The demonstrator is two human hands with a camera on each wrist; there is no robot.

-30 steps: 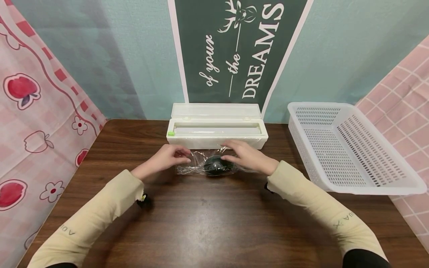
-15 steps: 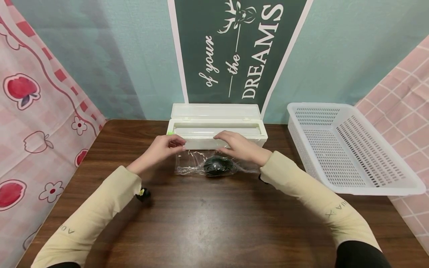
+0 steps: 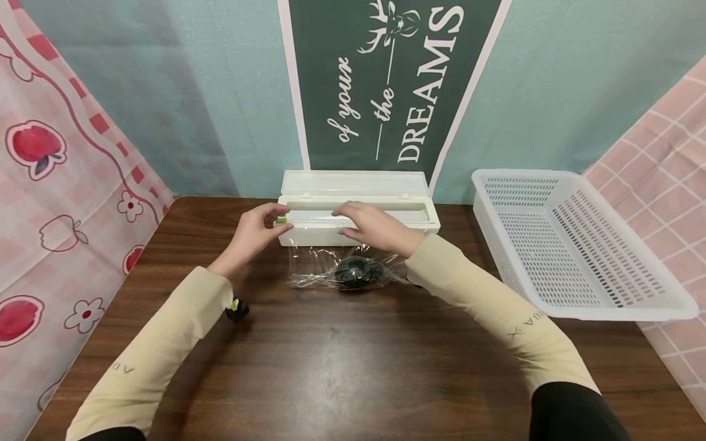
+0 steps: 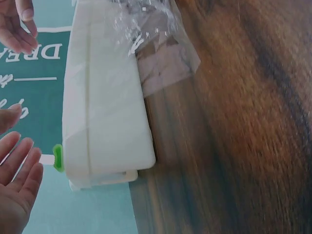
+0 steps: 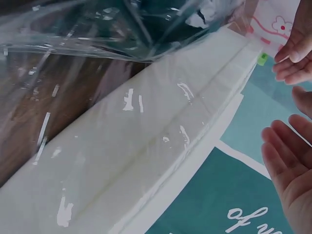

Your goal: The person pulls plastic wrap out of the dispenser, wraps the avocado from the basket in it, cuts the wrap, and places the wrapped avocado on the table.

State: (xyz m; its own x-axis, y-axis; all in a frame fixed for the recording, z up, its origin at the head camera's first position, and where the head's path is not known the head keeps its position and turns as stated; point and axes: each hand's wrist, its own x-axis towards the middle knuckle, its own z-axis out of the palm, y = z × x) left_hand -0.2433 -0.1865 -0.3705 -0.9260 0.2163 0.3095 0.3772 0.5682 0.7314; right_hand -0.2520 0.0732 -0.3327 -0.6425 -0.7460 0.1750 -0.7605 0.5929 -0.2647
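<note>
Probably pre-cut: left hand [image 3: 252,235] hovers relaxed by the slider [image 4: 58,157], which likely needs pinching; right hand [image 3: 376,226], loose, over the box [image 4: 105,117].

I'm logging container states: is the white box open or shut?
Open: the box has its lid raised along the back edge, leaving the inside visible.

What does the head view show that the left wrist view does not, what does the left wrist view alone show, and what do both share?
Only the head view shows the white basket, the apple-patterned curtain and the deer.

Only the left wrist view shows the palm side of the left hand.

Both share the white box, green tab, clear film, brown table, both hands, including the right hand, and part of the banner.
</note>
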